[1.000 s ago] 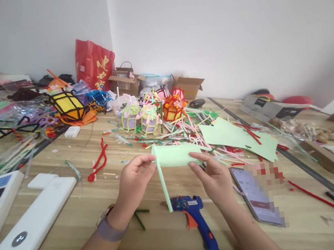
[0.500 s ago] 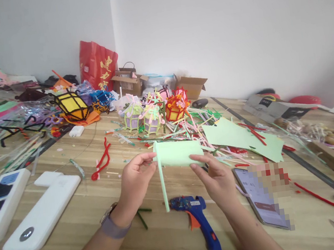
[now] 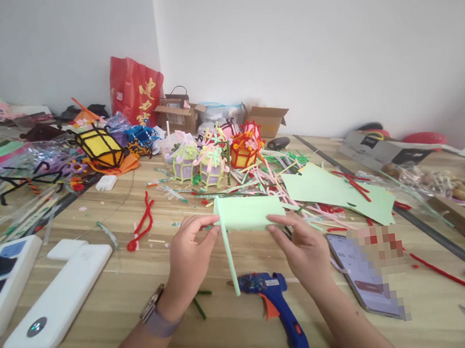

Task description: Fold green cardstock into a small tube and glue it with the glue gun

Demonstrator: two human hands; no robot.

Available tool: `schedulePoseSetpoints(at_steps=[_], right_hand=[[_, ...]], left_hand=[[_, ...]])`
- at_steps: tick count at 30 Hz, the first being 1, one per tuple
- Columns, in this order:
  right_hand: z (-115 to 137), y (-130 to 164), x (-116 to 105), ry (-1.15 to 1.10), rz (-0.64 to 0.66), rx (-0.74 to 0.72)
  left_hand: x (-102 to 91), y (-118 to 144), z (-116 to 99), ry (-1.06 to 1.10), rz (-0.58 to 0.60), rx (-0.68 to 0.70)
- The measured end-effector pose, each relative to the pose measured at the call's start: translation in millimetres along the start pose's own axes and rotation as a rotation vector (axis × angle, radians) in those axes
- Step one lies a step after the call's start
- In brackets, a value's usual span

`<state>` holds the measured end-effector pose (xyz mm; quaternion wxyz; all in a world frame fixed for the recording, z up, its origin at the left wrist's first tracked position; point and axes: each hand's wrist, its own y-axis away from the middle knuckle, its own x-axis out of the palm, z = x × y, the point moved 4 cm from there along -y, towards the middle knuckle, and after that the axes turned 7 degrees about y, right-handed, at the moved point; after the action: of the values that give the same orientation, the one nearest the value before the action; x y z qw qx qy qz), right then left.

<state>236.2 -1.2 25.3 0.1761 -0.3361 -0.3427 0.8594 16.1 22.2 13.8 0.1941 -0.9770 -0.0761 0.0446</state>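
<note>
In front of me I hold up a piece of light green paper (image 3: 248,212), slightly curved, with a pale green pipe cleaner (image 3: 230,262) along its left edge; the lower part of this stem hangs down past the paper. My left hand (image 3: 191,253) pinches the pipe cleaner and paper edge between thumb and fingertips. With thumb and fingers, my right hand (image 3: 304,247) grips the paper's lower right corner. Below them a blue hot glue gun (image 3: 275,299) lies on the table, its nozzle pointing left, close to the pipe cleaner's lower end.
Small pipe-cleaner lanterns (image 3: 212,165) stand beyond the paper, among scattered pipe-cleaner scraps. A larger green sheet (image 3: 324,187) and a phone (image 3: 364,276) lie to the right. On the left are a white power bank (image 3: 60,296), a power strip (image 3: 9,283) and red pipe cleaners (image 3: 142,223).
The paper has tilted very slightly, and the pipe cleaner's lower end has swung a little to the right. Both hands keep their grip.
</note>
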Motion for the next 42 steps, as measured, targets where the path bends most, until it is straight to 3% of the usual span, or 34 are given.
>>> schedulePoseSetpoints(at_steps=[3, 14, 21, 27, 31, 38, 42], right_hand=[[1, 0, -1, 0.021, -0.020, -0.016], [2, -2, -1, 0.032, 0.027, 0.035], [1, -2, 0, 0.029, 0.049, 0.043], [2, -3, -1, 0.017, 0.037, -0.009], [0, -3, 0, -0.009, 0.026, -0.037], [-8, -2, 2, -0.078, 0.023, 0.021], [-11, 0, 3, -0.141, 0.028, 0.057]], left_hand=[[-0.1, 1, -5, -0.028, -0.016, 0.082], [-0.9, -2, -5, -0.062, -0.015, 0.156], [-2.4, -4, 7, -0.013, -0.005, -0.012], [0.1, -5, 15, 0.194, 0.008, -0.120], [0.2, -5, 14, 0.208, 0.022, -0.114], [-1.0, -1, 7, 0.035, 0.041, 0.017], [2.1, -1, 8, 0.047, 0.069, 0.015]])
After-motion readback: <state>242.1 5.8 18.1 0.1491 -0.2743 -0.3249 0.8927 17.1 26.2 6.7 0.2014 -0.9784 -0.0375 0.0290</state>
